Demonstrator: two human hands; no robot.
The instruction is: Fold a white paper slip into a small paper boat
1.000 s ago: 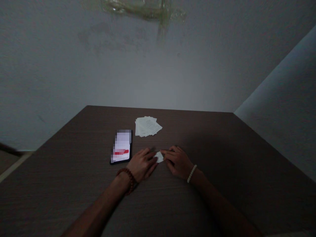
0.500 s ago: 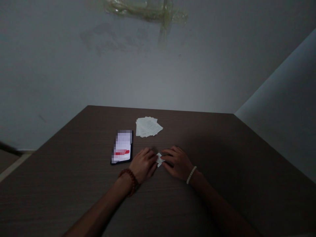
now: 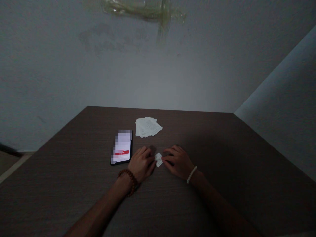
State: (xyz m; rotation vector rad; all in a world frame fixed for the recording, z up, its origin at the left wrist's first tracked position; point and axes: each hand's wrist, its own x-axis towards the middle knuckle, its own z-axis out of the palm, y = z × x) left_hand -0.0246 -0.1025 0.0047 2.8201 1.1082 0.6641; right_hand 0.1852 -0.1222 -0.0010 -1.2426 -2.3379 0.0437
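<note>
A small piece of white paper (image 3: 158, 160) lies low over the dark table between my two hands, its far and near corners showing. The fingers of my left hand (image 3: 142, 163), closed, hold its left edge; a brown bead bracelet circles that wrist. From the other side my right hand (image 3: 177, 162) pinches the right edge between thumb and fingertips, and a pale bead bracelet is on its wrist. My fingertips cover the paper's side corners, so I cannot tell how it is folded.
A phone (image 3: 122, 147) with a lit screen lies left of my left hand. Beyond my hands rests a loose pile of white printed papers (image 3: 148, 127). The brown wooden table (image 3: 197, 123) meets a grey wall (image 3: 158, 79) at the back.
My fingers have drawn slightly apart, so more of the small paper shows between them. The phone and the pile of papers stay in place.
</note>
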